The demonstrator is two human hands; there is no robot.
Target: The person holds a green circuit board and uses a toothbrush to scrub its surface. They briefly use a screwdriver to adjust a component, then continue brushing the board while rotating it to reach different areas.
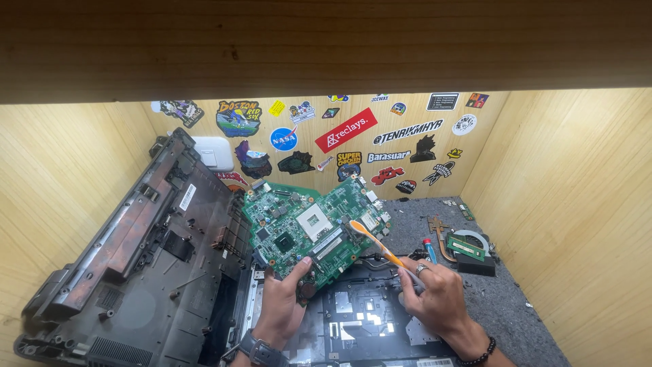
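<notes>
My left hand [284, 304] grips the lower edge of a green laptop motherboard [309, 228] and holds it tilted up above the desk. My right hand [435, 295] holds an orange-handled toothbrush [375, 242]. The brush head rests on the right part of the board. A watch sits on my left wrist, a bead bracelet on my right wrist and a ring on one finger. Below both hands lies a black laptop inner frame [360, 319].
A dark laptop bottom case [146, 258] leans against the left wall. On the grey felt mat [516, 299] to the right lie a copper heat pipe with a fan [462, 239], a green memory stick [466, 249] and a small blue tube [429, 249]. Stickers cover the wooden back wall [339, 132].
</notes>
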